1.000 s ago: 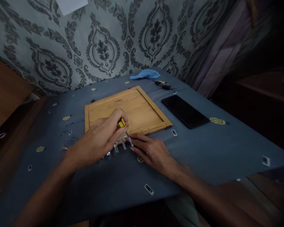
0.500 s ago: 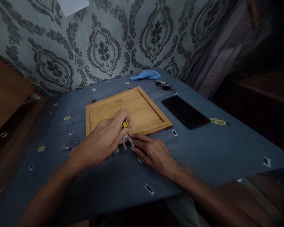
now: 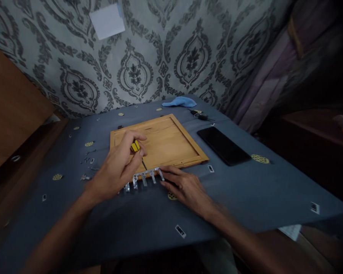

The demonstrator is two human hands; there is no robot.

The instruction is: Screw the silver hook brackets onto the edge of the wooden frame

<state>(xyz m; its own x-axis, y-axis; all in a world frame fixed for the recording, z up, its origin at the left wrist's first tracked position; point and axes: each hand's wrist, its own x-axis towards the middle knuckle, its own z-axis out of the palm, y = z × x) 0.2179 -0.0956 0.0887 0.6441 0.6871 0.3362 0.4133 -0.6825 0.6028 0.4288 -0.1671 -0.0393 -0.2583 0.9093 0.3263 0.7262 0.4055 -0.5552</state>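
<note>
My left hand is closed around the yellow and black handle of a screwdriver, whose thin shaft slants down toward a metal hook rail. That silvery rail, with several hooks, lies along the near edge of a framed wooden board. With its fingers pinched at the rail's right end, my right hand holds it against the board. Part of the rail's left end is hidden behind my left hand.
Several small screws and a small metal piece lie on the blue tablecloth at left. A black phone is right of the board. Keys and a blue cloth lie farther back, near the patterned wall.
My left hand has drawn back leftward with the screwdriver, uncovering more of the hook rail. My right hand stays at the rail's right end. The camera view has tilted up slightly.
</note>
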